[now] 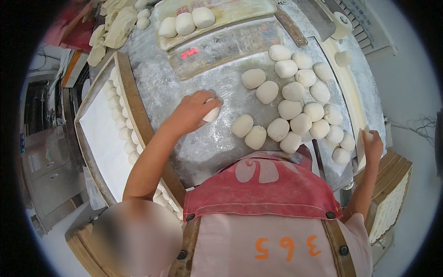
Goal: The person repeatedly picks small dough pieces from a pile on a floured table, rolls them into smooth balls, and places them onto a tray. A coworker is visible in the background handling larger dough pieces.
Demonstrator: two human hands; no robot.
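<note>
My left hand curls over a white dough ball on the floured metal tabletop, covering much of it. At the far right, my right hand has its fingers around a small dough piece above the pale conveyor belt. Between my hands sits a loose cluster of smooth dough balls, some touching and some apart. Another dough piece lies farther up by the belt.
A wooden-framed tray with rows of dough balls stands at left. Behind are a digital scale, a plastic tray holding three dough balls, a wooden-handled tool and a dough mass. Stacked wooden trays stand lower right.
</note>
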